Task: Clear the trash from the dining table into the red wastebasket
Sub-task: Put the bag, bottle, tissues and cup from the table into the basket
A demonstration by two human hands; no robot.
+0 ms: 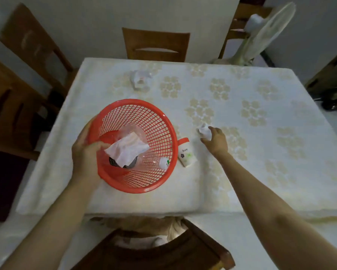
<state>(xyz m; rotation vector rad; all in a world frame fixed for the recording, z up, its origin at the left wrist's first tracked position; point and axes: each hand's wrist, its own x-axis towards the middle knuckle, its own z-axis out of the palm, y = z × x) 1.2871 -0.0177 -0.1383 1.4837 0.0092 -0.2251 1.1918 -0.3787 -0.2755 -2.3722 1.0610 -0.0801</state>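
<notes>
A red mesh wastebasket [156, 121] stands tilted on the dining table [261, 152], its mouth facing me. Inside lie a white tissue [127, 150], a clear plastic bottle with a white cap [162, 162] and something dark. My left hand [84, 152] grips the basket's near-left rim. My right hand [216, 141] reaches over the table, fingers curled around a crumpled white paper ball [204, 131]. A small white carton with a red top [186, 154] lies just right of the basket. A crumpled clear wrapper [140, 78] sits at the far left of the table.
Wooden chairs stand at the far side [156, 45], at the left [17, 106] and right below me [175, 250]. A white standing fan [265, 30] is behind the table's far right corner. The cloth has a pale floral pattern.
</notes>
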